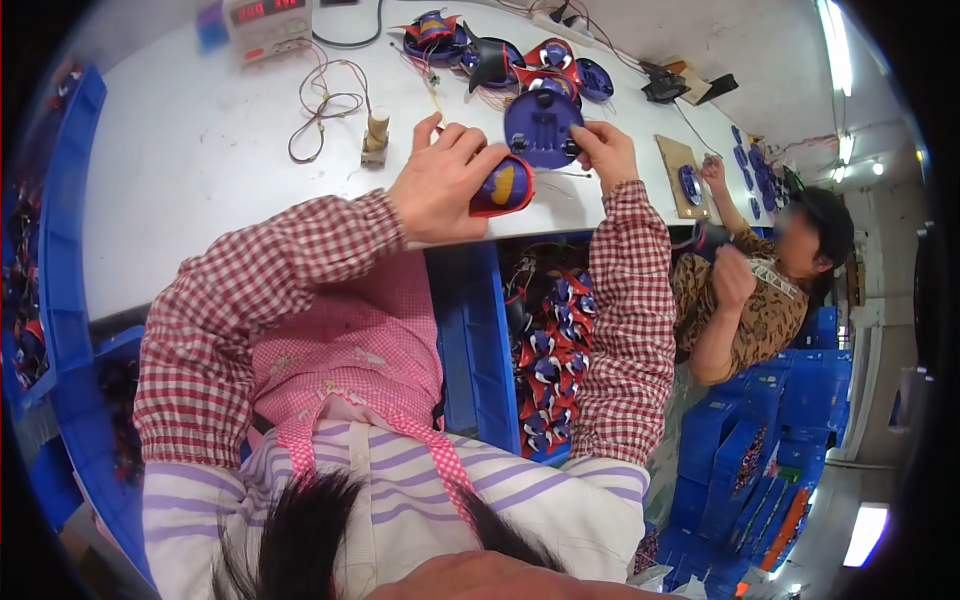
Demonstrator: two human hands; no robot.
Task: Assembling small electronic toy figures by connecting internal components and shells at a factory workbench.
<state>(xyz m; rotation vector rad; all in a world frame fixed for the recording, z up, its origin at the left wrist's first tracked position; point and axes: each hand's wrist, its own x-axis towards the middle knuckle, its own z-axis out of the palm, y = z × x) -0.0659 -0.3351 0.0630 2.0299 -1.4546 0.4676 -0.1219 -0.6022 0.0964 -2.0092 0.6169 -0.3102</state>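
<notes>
Over the white worktable, my left hand is closed on a rounded purple toy shell with a red rim and a yellow mark. My right hand pinches the right edge of a dark purple plastic base, which has wheel-like black parts and moulded slots. The base is tilted up just behind the shell, close to it. Thin wires show near both parts; where they attach cannot be made out. Beyond my hands lie several red, purple and black toy assemblies.
A power supply with a red display stands at the far left. Nearer are a small upright fixture and looped wires. A blue bin of toy parts sits below the table edge. At right, a co-worker handles parts beside a board.
</notes>
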